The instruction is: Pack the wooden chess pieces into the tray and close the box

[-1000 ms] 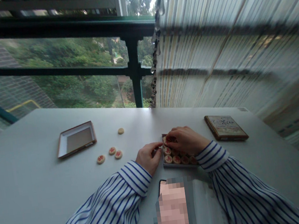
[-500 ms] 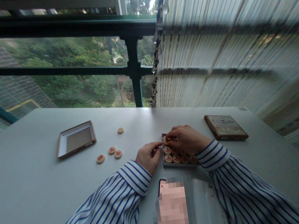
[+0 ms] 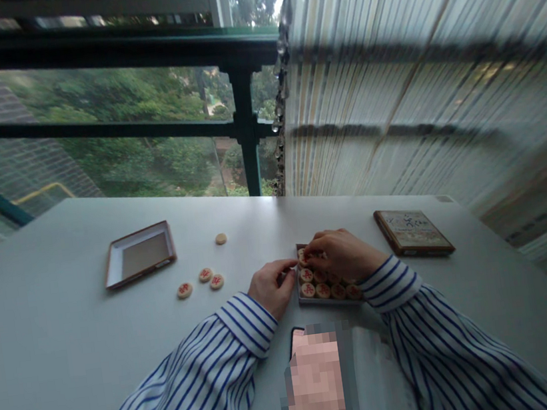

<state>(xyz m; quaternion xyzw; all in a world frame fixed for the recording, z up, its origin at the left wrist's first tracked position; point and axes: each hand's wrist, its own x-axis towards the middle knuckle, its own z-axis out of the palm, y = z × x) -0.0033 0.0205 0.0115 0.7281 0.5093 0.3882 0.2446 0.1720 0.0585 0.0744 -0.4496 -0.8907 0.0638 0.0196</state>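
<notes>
A shallow open box (image 3: 334, 300) holds rows of round wooden Chinese chess pieces with red characters, among them a front piece (image 3: 307, 290). My right hand (image 3: 343, 253) reaches over the box from the right, its fingers closed at a Chinese chess piece (image 3: 302, 255) in the back left corner. The hand hides the back and right part of the rows. At the box's left side, my left hand (image 3: 272, 288) has curled fingers, with thumb and forefinger at the box edge. Further left lie three red-marked pieces (image 3: 205, 275) and a plain-faced piece (image 3: 221, 239).
An upturned box lid (image 3: 146, 252) lies at the left on the white table (image 3: 91, 350). A closed, printed box (image 3: 414, 232) sits at the right. In front of me are a phone (image 3: 297, 336), mostly blurred out, and a pale translucent item (image 3: 376, 373). A window and curtain stand behind.
</notes>
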